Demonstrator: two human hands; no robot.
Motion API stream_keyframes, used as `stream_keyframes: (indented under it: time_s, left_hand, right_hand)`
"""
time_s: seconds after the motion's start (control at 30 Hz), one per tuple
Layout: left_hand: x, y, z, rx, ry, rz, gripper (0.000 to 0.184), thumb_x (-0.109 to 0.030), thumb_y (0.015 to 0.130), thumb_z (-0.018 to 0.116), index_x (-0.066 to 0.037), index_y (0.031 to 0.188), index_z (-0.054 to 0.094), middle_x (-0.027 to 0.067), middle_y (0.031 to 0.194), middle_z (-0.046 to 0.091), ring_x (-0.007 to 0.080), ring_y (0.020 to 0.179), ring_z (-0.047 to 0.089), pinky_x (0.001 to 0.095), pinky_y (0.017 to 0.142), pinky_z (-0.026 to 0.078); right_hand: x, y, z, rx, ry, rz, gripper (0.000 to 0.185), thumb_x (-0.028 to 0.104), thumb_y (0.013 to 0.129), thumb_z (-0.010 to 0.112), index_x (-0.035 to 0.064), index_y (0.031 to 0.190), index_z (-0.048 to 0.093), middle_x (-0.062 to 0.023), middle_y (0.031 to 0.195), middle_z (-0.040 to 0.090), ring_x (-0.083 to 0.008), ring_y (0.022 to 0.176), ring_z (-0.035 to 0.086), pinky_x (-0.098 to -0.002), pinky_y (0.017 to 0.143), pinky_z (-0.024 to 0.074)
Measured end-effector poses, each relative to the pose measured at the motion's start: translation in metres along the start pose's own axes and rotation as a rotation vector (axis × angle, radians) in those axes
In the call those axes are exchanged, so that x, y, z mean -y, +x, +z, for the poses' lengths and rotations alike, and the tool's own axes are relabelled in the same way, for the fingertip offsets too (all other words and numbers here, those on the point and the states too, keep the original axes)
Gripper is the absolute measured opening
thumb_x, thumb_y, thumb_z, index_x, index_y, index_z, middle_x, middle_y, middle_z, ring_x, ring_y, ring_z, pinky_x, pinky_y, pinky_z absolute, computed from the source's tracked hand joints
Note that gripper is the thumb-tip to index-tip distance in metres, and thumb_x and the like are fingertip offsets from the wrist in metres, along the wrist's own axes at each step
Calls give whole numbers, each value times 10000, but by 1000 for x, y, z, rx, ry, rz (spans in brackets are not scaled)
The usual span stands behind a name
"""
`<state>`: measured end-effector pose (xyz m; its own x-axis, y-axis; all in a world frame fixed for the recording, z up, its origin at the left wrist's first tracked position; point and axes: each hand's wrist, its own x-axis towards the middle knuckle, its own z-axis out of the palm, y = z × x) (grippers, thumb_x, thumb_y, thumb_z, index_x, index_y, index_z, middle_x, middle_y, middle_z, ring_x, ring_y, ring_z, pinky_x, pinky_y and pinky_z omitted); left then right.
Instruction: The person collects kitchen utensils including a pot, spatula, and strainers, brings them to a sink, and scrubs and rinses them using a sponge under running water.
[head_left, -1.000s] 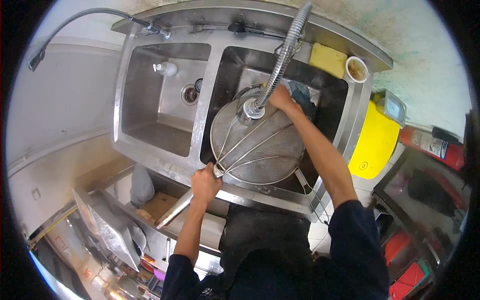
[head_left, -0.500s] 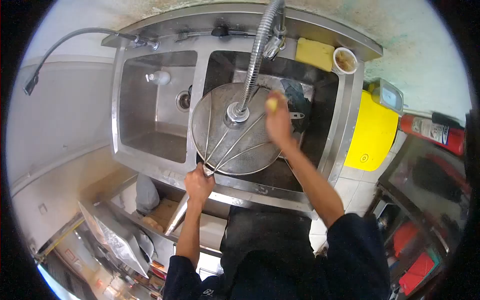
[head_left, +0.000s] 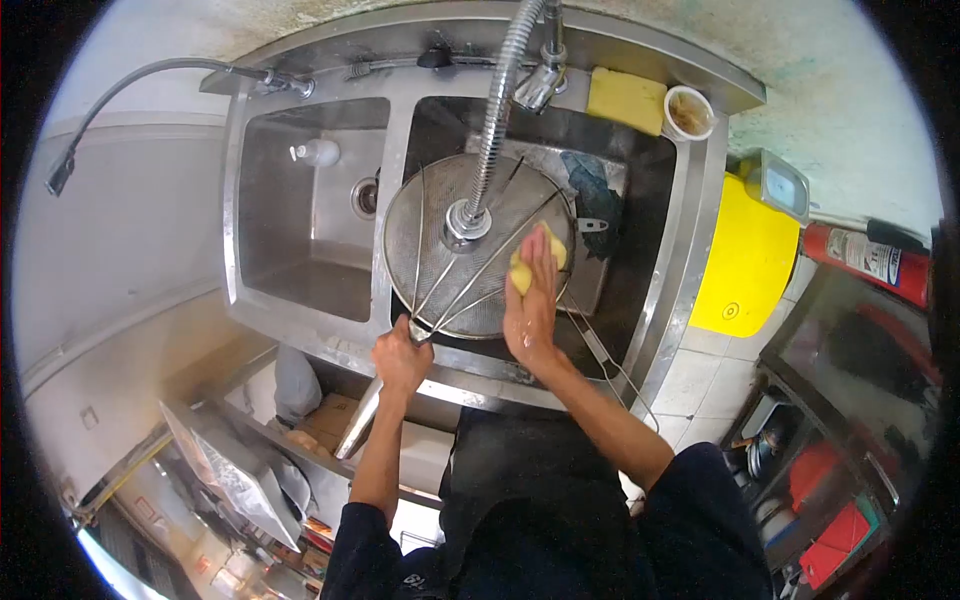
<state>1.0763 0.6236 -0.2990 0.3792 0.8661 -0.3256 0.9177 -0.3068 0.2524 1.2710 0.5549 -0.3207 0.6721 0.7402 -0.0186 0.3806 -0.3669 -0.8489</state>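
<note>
A large round mesh strainer (head_left: 440, 220) with wire ribs lies over the right sink basin (head_left: 640, 270). My left hand (head_left: 401, 358) is wrapped round the base of its metal handle, which slants down to the left. Against the mesh on the strainer's right side, my right hand (head_left: 532, 305) presses a yellow sponge (head_left: 521, 276), partly hidden under the fingers. The coiled faucet hose (head_left: 497, 120) hangs over the strainer and its spray head (head_left: 466, 225) covers part of the mesh.
Dark cloth (head_left: 592, 190) lies in the basin beyond the strainer. A yellow block (head_left: 626, 100) and a white cup (head_left: 689, 113) stand on the back ledge. The left basin holds a white bottle (head_left: 317, 153). A yellow board (head_left: 745, 270) is at the right, near a fire extinguisher (head_left: 868, 262).
My right hand has come from the strainer's far edge toward its near right side with the sponge. The strainer has shifted left since the earliest frame, my left hand still on its handle.
</note>
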Motion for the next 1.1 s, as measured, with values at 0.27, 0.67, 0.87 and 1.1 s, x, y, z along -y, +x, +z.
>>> stream_keyframes:
  time_s: [0.27, 0.67, 0.87, 1.1]
  left_hand:
    - [-1, -16, -10, -46, -35, 35, 197, -126, 646, 625, -33, 785, 520, 212, 626, 584, 405, 615, 585, 492, 562, 462]
    - [-35, -27, 6, 48, -325, 289, 288, -88, 826, 559, 77, 1047, 480, 293, 786, 562, 457, 699, 560, 489, 585, 425]
    - [-29, -18, 11, 316, -367, 219, 161, -120, 876, 523, 38, 891, 494, 201, 665, 577, 297, 496, 567, 389, 475, 447]
    - [-40, -11, -15, 746, -853, -221, 135, -120, 898, 506, -6, 897, 435, 30, 564, 453, 100, 386, 428, 273, 314, 388]
  right_hand:
    - [-157, 93, 34, 250, 209, 777, 343, 279, 877, 531, -6, 1068, 545, -181, 1041, 599, -350, 945, 568, -468, 748, 436]
    - [-65, 106, -116, 172, 1210, 858, 237, 183, 851, 591, 23, 1021, 548, -83, 939, 608, -185, 829, 604, -326, 709, 497]
    - [-40, 96, -51, 139, 868, 510, 314, 192, 904, 510, 15, 1163, 519, -72, 980, 610, -178, 877, 604, -297, 793, 472]
    - [-27, 60, 130, 19, 321, -105, 584, 73, 825, 522, 23, 1360, 293, -226, 1402, 276, -343, 1294, 284, -396, 1066, 226]
